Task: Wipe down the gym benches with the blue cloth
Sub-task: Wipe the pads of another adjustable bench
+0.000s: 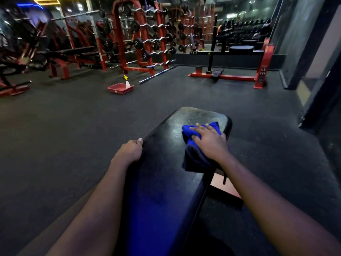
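Right hand (210, 145) flat, fingers spread, pressing blue cloth (188, 131) onto bench (162, 172) — left hand (129, 151) curled round bench's left edge. Beyond bench: red tray (118, 89), spray bottle (127, 83) inside.

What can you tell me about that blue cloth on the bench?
The blue cloth is soft, bunched fabric, bright blue at its far end and darker in shadow nearer the camera. It lies crumpled on the black bench pad near its right edge. The right hand presses flat on it.
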A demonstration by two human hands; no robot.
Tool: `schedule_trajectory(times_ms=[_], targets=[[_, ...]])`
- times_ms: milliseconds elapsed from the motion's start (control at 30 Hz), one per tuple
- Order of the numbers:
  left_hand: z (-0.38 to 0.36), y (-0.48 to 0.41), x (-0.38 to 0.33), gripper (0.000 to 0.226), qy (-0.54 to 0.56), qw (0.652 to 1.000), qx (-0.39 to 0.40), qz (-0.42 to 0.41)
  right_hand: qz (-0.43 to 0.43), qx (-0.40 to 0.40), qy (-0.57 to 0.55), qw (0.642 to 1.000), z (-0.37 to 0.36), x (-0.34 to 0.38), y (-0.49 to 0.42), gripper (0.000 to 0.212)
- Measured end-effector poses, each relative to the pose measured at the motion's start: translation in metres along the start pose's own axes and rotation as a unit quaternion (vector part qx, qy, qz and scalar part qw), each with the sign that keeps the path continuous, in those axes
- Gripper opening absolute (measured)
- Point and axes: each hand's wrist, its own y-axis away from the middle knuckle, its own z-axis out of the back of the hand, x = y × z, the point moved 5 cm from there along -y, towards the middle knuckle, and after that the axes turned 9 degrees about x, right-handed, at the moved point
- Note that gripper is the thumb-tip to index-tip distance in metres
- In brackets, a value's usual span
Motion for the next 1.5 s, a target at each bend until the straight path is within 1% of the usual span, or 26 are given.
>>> schedule_trajectory(times_ms=[100,167,233,333,533,667,767,867,1033,1200,1267,1433,1500], targets=[[0.001,0.0,-0.001,0.061,-0.004,1.0,-0.002,0.002,-0.121,-0.043,-0.081,0.988,0.002,-0.013,0.004,0.044],[0.001,0.0,-0.002,0.061,-0.005,1.0,-0.003,0.005,-0.193,-0.077,-0.182,0.961,-0.001,-0.022,0.018,0.05],[-0.001,-0.001,-0.002,0.061,-0.007,1.0,-0.005,0.01,-0.224,-0.099,-0.283,0.927,-0.014,-0.026,0.04,0.06],[-0.002,-0.003,-0.001,0.062,-0.01,1.0,-0.011,0.018,-0.234,-0.1,-0.355,0.9,-0.03,-0.022,0.063,0.069],[-0.003,-0.002,0.001,0.062,-0.013,1.0,-0.018,0.015,-0.296,-0.068,-0.359,0.883,-0.011,-0.038,0.033,0.068],[-0.002,0.005,-0.001,0.06,-0.006,1.0,-0.017,0.021,-0.285,-0.078,-0.373,0.879,-0.021,-0.036,0.046,0.065],[-0.001,0.001,-0.002,0.061,-0.009,1.0,-0.015,0.021,-0.295,-0.081,-0.365,0.879,-0.032,-0.03,0.062,0.064],[-0.001,-0.002,0.0,0.061,-0.013,1.0,-0.019,0.019,-0.31,-0.075,-0.354,0.879,-0.022,-0.037,0.044,0.064],[-0.001,0.0,0.0,0.06,-0.01,1.0,-0.022,0.015,-0.321,-0.092,-0.376,0.865,-0.004,-0.051,0.023,0.063],[0.0,-0.003,-0.002,0.058,-0.007,0.999,-0.032,0.012,-0.291,-0.084,-0.345,0.889,-0.022,-0.035,0.047,0.063],[-0.001,-0.002,-0.001,0.058,-0.006,0.999,-0.028,0.018,-0.293,-0.077,-0.342,0.89,-0.018,-0.041,0.04,0.064],[0.0,0.004,-0.004,0.056,0.004,0.999,-0.031,0.015,-0.312,-0.089,-0.374,0.869,0.003,-0.065,0.004,0.063],[0.001,0.007,-0.005,0.055,0.005,0.999,-0.03,0.016,-0.307,-0.094,-0.373,0.87,-0.004,-0.062,0.008,0.064]])
